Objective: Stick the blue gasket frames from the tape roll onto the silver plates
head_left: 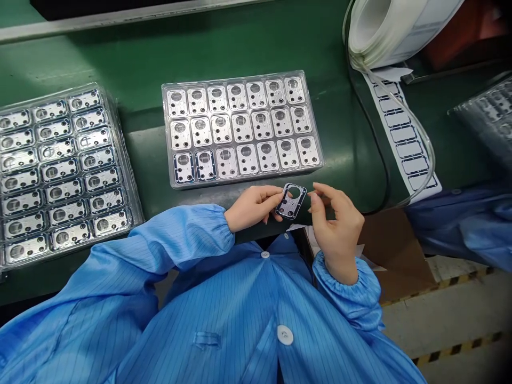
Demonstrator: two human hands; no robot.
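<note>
The left hand of the person holds a small metal plate with dark edge and one big round hole, at its left side, and the fingers are closed on it. The right hand is just beside the plate's right edge. Its thumb and index finger stand narrow, but from this view I cannot surely tell if they touch it. The plate is in the air, above the front edge of the green bench mat.

Just ahead is a clear plastic tray with 3 rows of 7 metal plates. In the bottom row, the 2 plates at left have dark edge (the other plates look bare silver). To the left lies a stack of trays. To the right are a roll of labels and a long label strip. A blue sleeve shows at right edge.
</note>
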